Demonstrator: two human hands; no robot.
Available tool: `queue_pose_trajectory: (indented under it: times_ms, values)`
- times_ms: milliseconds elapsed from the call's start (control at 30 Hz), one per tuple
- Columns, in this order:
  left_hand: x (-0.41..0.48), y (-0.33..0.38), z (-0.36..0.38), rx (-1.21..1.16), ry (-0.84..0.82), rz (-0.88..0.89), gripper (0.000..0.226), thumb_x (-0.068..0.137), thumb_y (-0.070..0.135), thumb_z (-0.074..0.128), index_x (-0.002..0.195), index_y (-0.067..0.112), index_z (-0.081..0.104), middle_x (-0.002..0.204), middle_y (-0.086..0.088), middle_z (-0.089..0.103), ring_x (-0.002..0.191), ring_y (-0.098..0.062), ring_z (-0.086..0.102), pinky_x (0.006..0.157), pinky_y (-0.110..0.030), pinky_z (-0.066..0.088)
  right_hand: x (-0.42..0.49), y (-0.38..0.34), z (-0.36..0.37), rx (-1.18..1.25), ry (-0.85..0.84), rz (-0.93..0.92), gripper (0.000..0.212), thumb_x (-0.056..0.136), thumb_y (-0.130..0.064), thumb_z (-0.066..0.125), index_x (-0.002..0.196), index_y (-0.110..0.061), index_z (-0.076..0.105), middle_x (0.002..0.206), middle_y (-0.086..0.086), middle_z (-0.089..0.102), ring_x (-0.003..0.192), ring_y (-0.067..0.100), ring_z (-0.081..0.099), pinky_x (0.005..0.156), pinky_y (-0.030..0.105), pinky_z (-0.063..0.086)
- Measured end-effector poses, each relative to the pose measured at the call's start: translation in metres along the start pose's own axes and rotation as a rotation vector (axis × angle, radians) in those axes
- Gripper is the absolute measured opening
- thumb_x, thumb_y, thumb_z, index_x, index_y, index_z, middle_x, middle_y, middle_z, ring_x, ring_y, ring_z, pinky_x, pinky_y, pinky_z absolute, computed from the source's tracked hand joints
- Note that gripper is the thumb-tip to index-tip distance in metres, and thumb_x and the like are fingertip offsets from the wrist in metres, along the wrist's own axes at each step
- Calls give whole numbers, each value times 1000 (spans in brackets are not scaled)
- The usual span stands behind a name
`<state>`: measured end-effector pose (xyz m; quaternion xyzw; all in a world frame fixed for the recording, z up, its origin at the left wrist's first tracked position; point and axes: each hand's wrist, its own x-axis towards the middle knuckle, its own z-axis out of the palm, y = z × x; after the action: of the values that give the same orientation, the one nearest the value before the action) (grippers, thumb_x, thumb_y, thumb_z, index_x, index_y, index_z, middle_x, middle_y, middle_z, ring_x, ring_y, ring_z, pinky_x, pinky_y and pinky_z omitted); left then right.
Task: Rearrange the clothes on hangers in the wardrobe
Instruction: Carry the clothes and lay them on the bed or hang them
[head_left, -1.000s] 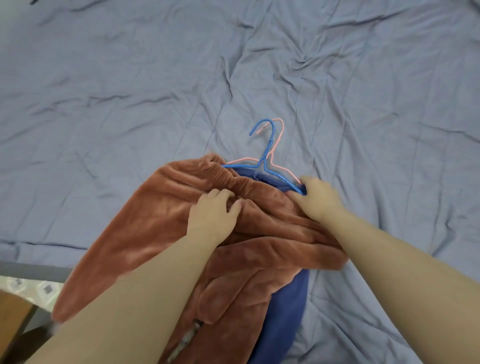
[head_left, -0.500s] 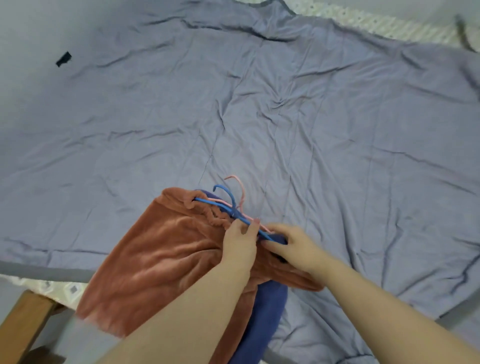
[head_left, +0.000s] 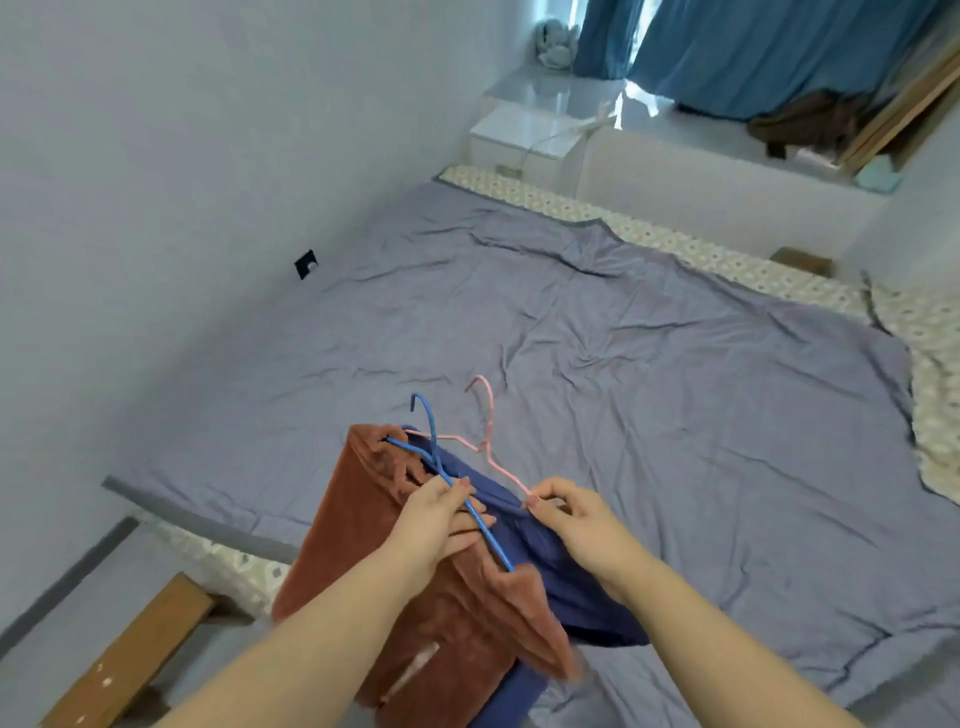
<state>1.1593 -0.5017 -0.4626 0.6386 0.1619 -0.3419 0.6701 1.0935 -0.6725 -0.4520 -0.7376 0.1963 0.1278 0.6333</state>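
Observation:
A brown fleece garment hangs on a blue wire hanger, lifted above the bed. My left hand grips the blue hanger's arm together with the fleece. Beside it a dark blue garment hangs on a pink wire hanger. My right hand pinches the right end of the pink hanger with the blue cloth. The two hooks point up and stand apart.
A grey-blue quilt covers the bed; a patterned mattress sheet shows at its far edge. A grey wall runs along the left. A wooden bed frame is at lower left. White ledge and blue curtains stand beyond.
Both garments have been lifted off the quilt. The two hangers, stacked before, are now pulled apart, the blue one in my left hand, the pink one in my right. My view has tilted up.

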Motion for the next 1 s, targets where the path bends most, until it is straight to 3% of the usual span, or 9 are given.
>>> queue_pose_trajectory:
  times_ms: [67,133,333,467,633,733,833,1000]
  values:
    - [-34,22,-10,-51,30,41,16,99,27,51,89,15,55,79,-1,63,78,-17,68,71,-30,50,-16,-37,-1,-83,-23,-70,16,95,-16,57,88,-3,62,72,9,50,60,10,40,51,15,31]
    - [-68,41,-18,-124,83,96,17,100,26,49,86,17,54,76,0,61,76,-16,64,68,-28,48,-31,-71,1,-164,-41,-153,13,95,-13,56,86,-5,62,75,6,53,66,10,43,55,12,34]
    - [-172,61,-55,-284,269,292,30,103,19,39,73,18,39,56,0,43,44,-12,40,50,-26,33,-79,-148,40,-241,-150,-364,22,93,-8,55,73,-17,58,72,-3,56,66,6,46,61,10,37]
    - [-256,45,-85,-262,390,385,29,102,17,36,74,17,37,58,-1,42,45,-14,41,45,-25,36,-120,-183,74,-252,-262,-449,16,95,-16,53,86,-5,61,81,5,57,73,13,47,68,26,39]
    - [-361,24,-122,-271,560,453,33,104,23,35,72,17,39,57,0,42,46,-11,38,43,-22,37,-182,-225,125,-244,-441,-557,18,98,-17,50,90,-3,59,78,-1,57,69,8,48,63,18,37]
    - [-420,13,-137,-283,702,490,31,104,22,34,74,18,38,59,2,41,49,-10,38,44,-18,38,-217,-243,156,-244,-576,-605,20,97,-21,52,93,-3,60,92,8,66,81,14,57,75,25,45]
    - [-475,-4,-152,-310,819,499,30,104,23,33,76,18,39,61,2,40,51,-9,37,45,-17,37,-256,-254,190,-209,-725,-619,19,97,-21,54,97,-3,60,103,-2,71,101,16,63,92,36,48]
    - [-561,-46,-173,-355,965,537,29,104,21,33,77,18,41,60,2,42,51,-9,38,48,-17,37,-327,-250,250,-220,-918,-610,11,97,-12,51,95,-5,60,103,-6,72,107,16,62,100,39,46]
